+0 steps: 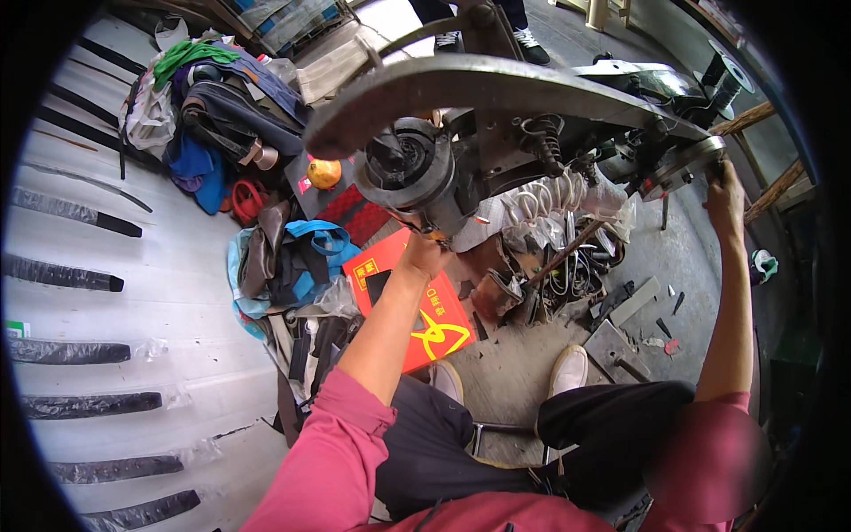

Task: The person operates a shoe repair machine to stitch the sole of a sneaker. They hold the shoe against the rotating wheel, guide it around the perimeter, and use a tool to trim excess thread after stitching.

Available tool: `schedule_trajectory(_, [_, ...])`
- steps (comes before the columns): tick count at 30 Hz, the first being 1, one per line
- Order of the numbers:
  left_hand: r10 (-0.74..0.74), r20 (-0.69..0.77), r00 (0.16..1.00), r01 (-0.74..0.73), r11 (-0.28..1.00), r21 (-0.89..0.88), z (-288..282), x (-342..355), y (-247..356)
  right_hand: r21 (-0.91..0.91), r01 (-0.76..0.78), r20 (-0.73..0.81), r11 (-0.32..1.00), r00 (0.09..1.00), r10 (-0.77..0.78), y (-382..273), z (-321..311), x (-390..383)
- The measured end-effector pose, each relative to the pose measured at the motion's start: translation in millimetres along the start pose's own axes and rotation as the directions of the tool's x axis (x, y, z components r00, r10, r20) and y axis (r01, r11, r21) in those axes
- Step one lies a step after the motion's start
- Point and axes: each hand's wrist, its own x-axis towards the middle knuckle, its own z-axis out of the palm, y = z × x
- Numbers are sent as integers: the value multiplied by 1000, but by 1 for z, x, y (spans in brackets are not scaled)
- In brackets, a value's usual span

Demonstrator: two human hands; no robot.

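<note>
Cluttered concrete floor (519,381) is spreading beneath the grey sewing machine (496,115) we are working at. Our left hand (424,254) is pinching something small under the machine's front end, while our right hand (725,197) is closing its grip on the handwheel (684,164) at the machine's far right; turning slowly seems wisest.

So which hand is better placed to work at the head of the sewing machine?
The left hand: it sits right under the machine head, touching it. The right hand is out at the handwheel on the far end.

L fingertips (432,238) hidden under machine (496,89)
</note>
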Motion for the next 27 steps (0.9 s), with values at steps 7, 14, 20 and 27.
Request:
schedule_trajectory(7, [-102,103,989,118,981,-156,13,11,29,37,-90,377,995,924,69,26,52,-38])
schedule_trajectory(14, [-262,266,928,373,669,-643,34,10,81,191,-352,634,916,757,159,-39,43,-81])
schedule_trajectory(20, [-145,-10,989,140,967,-213,14,4,24,132,-156,568,979,821,54,-90,22,-91])
schedule_trajectory(27, [43,-45,998,-40,997,58,-11,-7,-11,70,89,79,994,992,-94,-78,-28,-31])
